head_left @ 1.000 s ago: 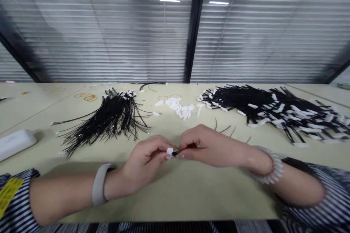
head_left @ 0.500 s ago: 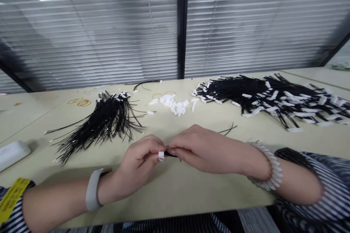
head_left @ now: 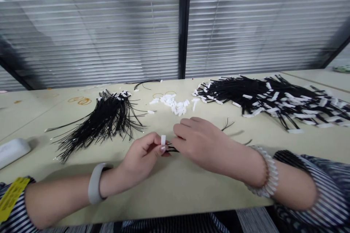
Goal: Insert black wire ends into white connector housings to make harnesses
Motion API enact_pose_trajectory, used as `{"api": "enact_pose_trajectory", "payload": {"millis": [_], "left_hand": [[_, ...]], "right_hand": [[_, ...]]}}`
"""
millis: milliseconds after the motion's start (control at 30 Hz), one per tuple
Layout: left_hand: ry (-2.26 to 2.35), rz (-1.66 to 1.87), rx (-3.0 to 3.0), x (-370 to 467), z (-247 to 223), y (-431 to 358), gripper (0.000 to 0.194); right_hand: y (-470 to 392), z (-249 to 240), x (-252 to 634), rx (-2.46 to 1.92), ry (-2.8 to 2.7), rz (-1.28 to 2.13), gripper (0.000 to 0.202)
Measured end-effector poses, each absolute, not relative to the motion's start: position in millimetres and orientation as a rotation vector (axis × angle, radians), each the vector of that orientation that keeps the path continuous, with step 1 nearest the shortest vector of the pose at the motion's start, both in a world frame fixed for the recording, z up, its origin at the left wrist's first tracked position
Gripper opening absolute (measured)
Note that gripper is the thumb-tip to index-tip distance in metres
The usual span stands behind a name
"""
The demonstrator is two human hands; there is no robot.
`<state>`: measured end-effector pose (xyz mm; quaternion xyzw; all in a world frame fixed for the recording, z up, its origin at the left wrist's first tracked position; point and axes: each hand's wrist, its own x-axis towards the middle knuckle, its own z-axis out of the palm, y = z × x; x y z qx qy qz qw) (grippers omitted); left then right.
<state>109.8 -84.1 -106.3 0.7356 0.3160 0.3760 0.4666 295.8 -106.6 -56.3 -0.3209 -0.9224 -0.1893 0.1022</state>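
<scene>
Pinched between the thumb and forefinger of my left hand (head_left: 144,156) is a small white connector (head_left: 163,139), standing upright. Black wires (head_left: 171,148) run from it toward my right hand (head_left: 199,143), whose fingers are curled closed around them; the fingertips are partly hidden from the camera. Thin wire ends stick out beyond my right hand, above its wrist. Both hands are just over the table, close together. Past them lies a small pile of loose white connectors (head_left: 175,104).
A bundle of black wires (head_left: 109,116) lies at the left. At the right is a big heap of black wires with white connectors (head_left: 273,96). Rubber bands (head_left: 82,101) and a white case (head_left: 13,152) rest on the left of the table (head_left: 169,196). Blinds (head_left: 95,36) stand behind.
My right hand has shifted slightly up and right, leaving a wider gap in which the wires show. The white connector in my left hand has been raised and turned upright.
</scene>
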Motion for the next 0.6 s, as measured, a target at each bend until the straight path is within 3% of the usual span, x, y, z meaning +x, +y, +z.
{"api": "enact_pose_trajectory", "payload": {"millis": [200, 300, 367, 433, 533, 600], "left_hand": [[0.724, 0.828, 1.465, 110.5, -108.6, -80.5, 0.021], [0.743, 0.791, 1.353, 112.1, -106.9, -78.6, 0.025], [0.751, 0.775, 1.288, 113.1, -106.1, -77.8, 0.026], [0.744, 0.78, 1.238, 113.5, -106.3, -77.2, 0.027], [0.702, 0.801, 1.172, 112.9, -107.8, -76.4, 0.026], [0.669, 0.819, 1.131, 112.0, -108.6, -76.0, 0.025]], "right_hand": [[-90.9, -56.4, 305.9, -1.251, -2.555, -0.557, 0.018], [-78.2, -53.3, 315.3, -1.285, -2.075, -0.022, 0.019], [-71.6, -46.8, 322.6, -1.112, -1.665, 0.421, 0.019], [-68.9, -37.9, 329.8, -0.916, -1.292, 0.646, 0.015], [-73.3, -28.5, 335.1, -0.826, -1.085, 0.595, 0.021], [-80.2, -30.0, 332.2, -0.921, -1.297, 0.454, 0.024]]}}
